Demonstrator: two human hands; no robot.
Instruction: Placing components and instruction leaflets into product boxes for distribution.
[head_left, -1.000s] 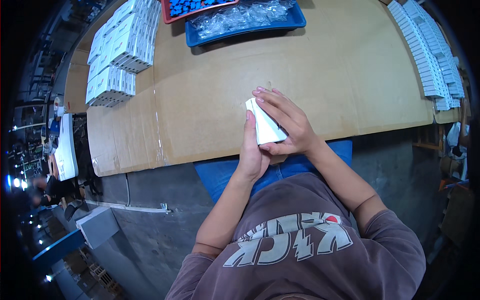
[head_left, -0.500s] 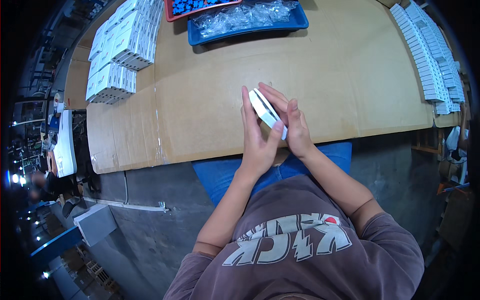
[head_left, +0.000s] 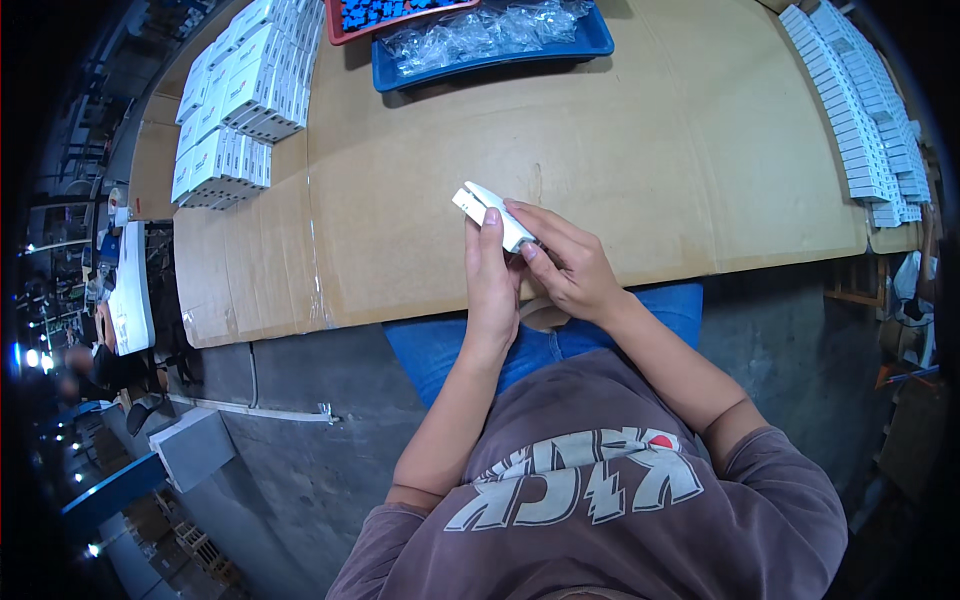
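Note:
Above the near edge of the cardboard-covered table (head_left: 430, 180), I hold a small flat white box (head_left: 511, 230) in both hands. Its far-left end stands apart, with a flap or panel raised and a dark gap beside it. My left hand (head_left: 490, 290) is closed round the left side, thumb lying on top. The fingers of my right hand (head_left: 577, 262) pinch the near right end, thumb below and fingertips above. Whatever is inside the box is hidden.
Stacked white boxes (head_left: 250, 90) stand at the far left, and more rows of white boxes (head_left: 855, 120) at the right. At the back are a blue tray (head_left: 440, 77) of clear plastic bags and a red tray (head_left: 345, 36) of small blue parts.
The white box has turned and moved slightly left, and its split end now points far left. My right hand has shifted from lying along its side to pinching its near end.

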